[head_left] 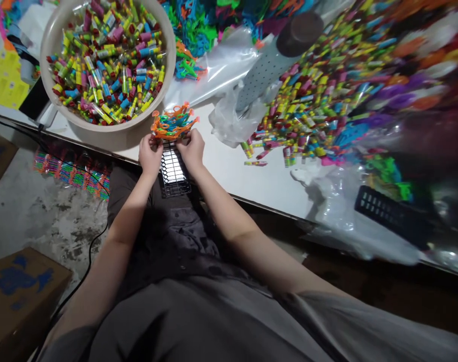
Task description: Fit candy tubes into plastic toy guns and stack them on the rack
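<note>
Rn, got L hand and R hand curled at near side of a bunch of plastic pieces, mostly orange w/ some blue & green. Looks pinched btwn thumb and fingertips at both lower corners, L and R alike; can't make out exact contact, too small. Sits over front edge of the white table, at far end of a black wire rack, w/ beige basin of small tubes just beyond to the left and clear plastic sheet behind.

Could spill pieces onto table or lap w/ a slack pinch on one side, b/c of the loose, tangled look. Could also snag loop ends in rack wires, or tip rack lapward w/ careless pressure, given the overhang past table edge. Might bump basin rim w/ a wide swing left.

Runs roughly left-right along long axis, i.e. from L hand side to R hand side, approx. crosswise to rack's long axis, toward lap. Points mostly away from body w/ round, loop-like ends, fanned out left, right & ahead; can't pick one single front end.
</note>
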Demonstrator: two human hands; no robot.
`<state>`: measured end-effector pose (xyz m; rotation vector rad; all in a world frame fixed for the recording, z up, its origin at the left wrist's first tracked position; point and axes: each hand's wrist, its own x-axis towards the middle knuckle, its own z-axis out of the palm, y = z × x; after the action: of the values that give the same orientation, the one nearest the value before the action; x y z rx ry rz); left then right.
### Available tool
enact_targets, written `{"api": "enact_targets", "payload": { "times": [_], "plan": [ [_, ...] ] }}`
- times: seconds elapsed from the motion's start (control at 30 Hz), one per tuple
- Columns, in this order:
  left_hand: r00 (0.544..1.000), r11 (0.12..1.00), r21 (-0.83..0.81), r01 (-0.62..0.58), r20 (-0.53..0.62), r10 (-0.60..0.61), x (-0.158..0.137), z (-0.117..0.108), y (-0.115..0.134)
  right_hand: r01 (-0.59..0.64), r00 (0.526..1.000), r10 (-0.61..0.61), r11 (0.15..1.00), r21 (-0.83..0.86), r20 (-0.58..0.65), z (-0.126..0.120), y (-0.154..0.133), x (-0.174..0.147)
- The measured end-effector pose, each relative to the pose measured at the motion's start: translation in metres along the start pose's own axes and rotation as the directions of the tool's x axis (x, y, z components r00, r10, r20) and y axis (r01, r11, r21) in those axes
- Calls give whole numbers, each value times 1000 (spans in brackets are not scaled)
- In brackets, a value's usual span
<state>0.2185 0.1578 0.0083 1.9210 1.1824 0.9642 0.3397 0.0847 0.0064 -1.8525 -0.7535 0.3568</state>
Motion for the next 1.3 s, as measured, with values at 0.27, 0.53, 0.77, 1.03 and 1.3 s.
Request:
{"api": "enact_targets", "payload": {
  "times": [0.27, 0.53, 0.77, 1.03, 1.3],
  "plan": [
    [1000, 999, -44, 12, 10, -12, 9, -8, 11, -15, 1000, 16, 998, -54, 15, 4, -12, 10],
    [992, 991, -60, 116, -35, -118, 11, -6, 15, 11, 1000, -12, 999, -47, -3, 8, -10, 10],
    [995, 994, -35, 101, -13, -101, 8, -10, 15, 22, 1000, -22, 998, -57, 9, 9, -10, 8],
    [989, 991, 57, 123, 72, -127, 11, -9, 20, -56, 998, 57, 995, -78, 15, 4, -14, 12],
    [921, 978, 108, 179, 330, -206, -34, -10, 26, 18, 976, 31, 975, -221, 215, -31, -7, -26]
  ]
}}
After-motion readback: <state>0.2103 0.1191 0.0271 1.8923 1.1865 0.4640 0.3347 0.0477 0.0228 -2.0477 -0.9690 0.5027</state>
